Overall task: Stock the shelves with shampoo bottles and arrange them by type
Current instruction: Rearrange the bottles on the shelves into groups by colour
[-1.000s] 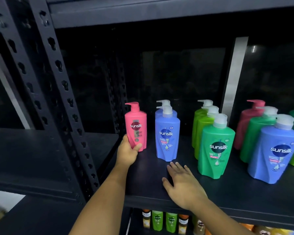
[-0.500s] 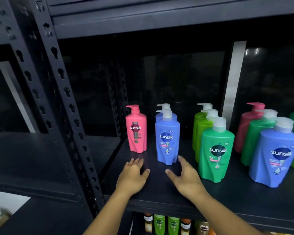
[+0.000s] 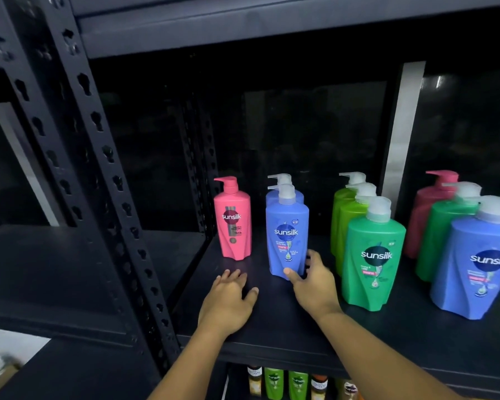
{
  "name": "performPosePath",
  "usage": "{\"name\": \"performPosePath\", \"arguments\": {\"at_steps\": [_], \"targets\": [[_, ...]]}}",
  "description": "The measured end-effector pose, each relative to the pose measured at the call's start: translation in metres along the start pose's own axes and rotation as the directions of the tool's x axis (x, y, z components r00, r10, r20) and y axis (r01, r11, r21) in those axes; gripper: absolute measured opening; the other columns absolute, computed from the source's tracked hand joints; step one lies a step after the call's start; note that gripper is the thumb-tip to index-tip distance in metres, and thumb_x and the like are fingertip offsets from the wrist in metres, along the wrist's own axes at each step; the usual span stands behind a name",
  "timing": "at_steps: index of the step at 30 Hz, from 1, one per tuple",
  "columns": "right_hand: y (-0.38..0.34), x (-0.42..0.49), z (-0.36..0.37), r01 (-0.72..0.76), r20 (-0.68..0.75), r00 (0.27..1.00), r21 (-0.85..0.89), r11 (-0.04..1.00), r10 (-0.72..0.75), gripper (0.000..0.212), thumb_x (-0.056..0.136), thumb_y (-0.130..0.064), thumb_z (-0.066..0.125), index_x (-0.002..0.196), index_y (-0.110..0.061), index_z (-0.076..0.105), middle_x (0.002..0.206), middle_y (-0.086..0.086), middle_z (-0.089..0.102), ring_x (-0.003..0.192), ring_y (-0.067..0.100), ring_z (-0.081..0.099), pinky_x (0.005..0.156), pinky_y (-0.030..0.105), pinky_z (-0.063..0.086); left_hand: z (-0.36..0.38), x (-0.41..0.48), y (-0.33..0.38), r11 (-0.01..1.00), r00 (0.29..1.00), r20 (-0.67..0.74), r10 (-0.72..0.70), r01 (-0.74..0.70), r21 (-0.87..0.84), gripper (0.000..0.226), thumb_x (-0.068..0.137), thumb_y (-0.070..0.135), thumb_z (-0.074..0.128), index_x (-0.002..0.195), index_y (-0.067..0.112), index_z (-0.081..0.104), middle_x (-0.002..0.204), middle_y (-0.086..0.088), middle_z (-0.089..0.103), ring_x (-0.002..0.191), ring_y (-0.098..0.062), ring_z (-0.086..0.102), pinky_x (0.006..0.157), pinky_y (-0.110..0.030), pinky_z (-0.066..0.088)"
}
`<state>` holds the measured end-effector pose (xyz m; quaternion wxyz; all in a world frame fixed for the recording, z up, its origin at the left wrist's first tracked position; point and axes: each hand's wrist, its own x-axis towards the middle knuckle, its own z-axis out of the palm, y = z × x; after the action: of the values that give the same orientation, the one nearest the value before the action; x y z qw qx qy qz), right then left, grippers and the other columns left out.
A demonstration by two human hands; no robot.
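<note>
We have released the pink bottle; left hand lies spread, right hand now clasps the blue bottle at one o'clock.

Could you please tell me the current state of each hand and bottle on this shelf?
left hand: open, flat on the shelf, holding nothing.
right hand: grips the base of the front blue bottle.
front blue bottle: upright, held low.
left pink bottle: upright, untouched.
rear blue bottle: upright, behind the front one.
front green bottle: upright, untouched.
right blue bottle: upright, untouched.
</note>
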<state>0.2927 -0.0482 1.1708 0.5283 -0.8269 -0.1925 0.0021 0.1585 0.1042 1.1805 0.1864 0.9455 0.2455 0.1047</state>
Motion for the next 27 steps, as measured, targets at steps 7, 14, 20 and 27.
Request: {"name": "performPosePath", "arguments": {"at_steps": [7,14,20,27], "targets": [[0.002,0.000,0.002,0.022,-0.028,0.999,-0.029,0.999,-0.022,0.074,0.080,-0.038,0.082,0.142,-0.017,0.046,0.117,0.005,0.068,0.117,0.025,0.058,0.097,0.043,0.052,0.001,0.000,-0.002,1.000,1.000,-0.010,0.014,-0.014,-0.019,0.060,0.105,0.050,0.044,0.157,0.020,0.039,0.168,0.003,0.027,0.158,-0.017,0.011,0.127,-0.031,0.011],[-0.001,-0.004,-0.003,0.075,-0.130,0.989,0.020,0.997,-0.072,0.057,0.074,-0.028,0.088,0.115,-0.016,0.050,0.110,0.001,0.059,0.105,0.019,0.058,0.092,0.040,0.052,0.001,-0.003,0.003,0.981,0.982,-0.031,0.185,-0.186,-0.050,0.053,0.101,0.047,0.056,0.148,0.023,0.054,0.157,0.010,0.046,0.149,-0.003,0.031,0.118,-0.014,0.015],[0.005,-0.028,-0.025,0.273,0.103,0.961,-0.201,0.941,-0.257,0.035,0.087,-0.023,0.075,0.118,-0.016,0.062,0.111,-0.001,0.066,0.111,0.022,0.060,0.099,0.031,0.047,-0.006,-0.007,0.005,0.974,0.974,-0.017,0.228,-0.228,0.003,0.051,0.096,0.048,0.060,0.140,0.024,0.063,0.150,0.009,0.056,0.141,-0.005,0.046,0.114,-0.017,0.031],[0.021,-0.082,-0.095,0.622,0.527,0.758,-0.409,0.667,-0.384,0.047,0.107,-0.039,0.042,0.150,-0.020,0.048,0.159,-0.004,0.040,0.150,0.010,0.029,0.118,0.016,0.010,-0.001,-0.026,0.032,0.935,0.936,0.008,0.351,-0.351,0.053,0.047,0.099,0.048,0.056,0.140,0.027,0.062,0.150,0.012,0.054,0.137,-0.008,0.050,0.113,-0.022,0.037]]}}
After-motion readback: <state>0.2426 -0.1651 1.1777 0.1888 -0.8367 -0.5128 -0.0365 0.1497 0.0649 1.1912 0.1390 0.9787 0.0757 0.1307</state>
